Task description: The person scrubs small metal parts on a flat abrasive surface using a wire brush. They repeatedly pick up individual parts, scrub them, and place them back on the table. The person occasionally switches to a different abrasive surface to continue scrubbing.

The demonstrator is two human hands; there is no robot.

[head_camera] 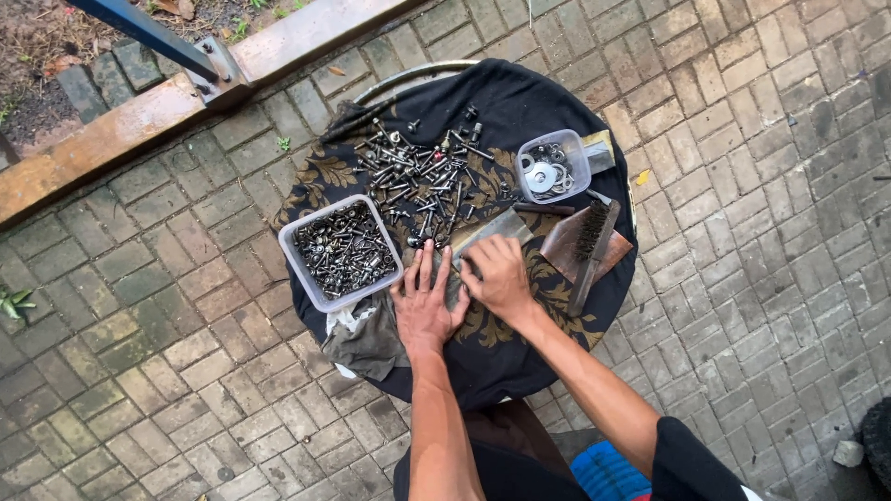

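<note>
While the round table (594, 306), draped in a black cloth with a gold leaf pattern, stands on grey-brown brick paving (761, 186), both hands rest near its front edge. The left hand (425, 306) lies palm down with its fingers (428, 264) spread flat, pressing on a folded grey sheet, perhaps sandpaper or cloth (492, 230), though the view is too coarse to be sure which. The right hand (498, 274) sits just beside it, fingers curled down onto the same sheet; whether they pinch something small under them cannot be told. Left of the hands stands a clear square plastic tub full of dark bolts and nuts (343, 250), with a crumpled grey rag (367, 339) below it. Behind the hands a loose heap of steel bolts and screws (418, 176) is spread on the cloth. To the right are a small clear tub of washers (552, 167) and a wooden-handled wire brush (594, 246).
</note>
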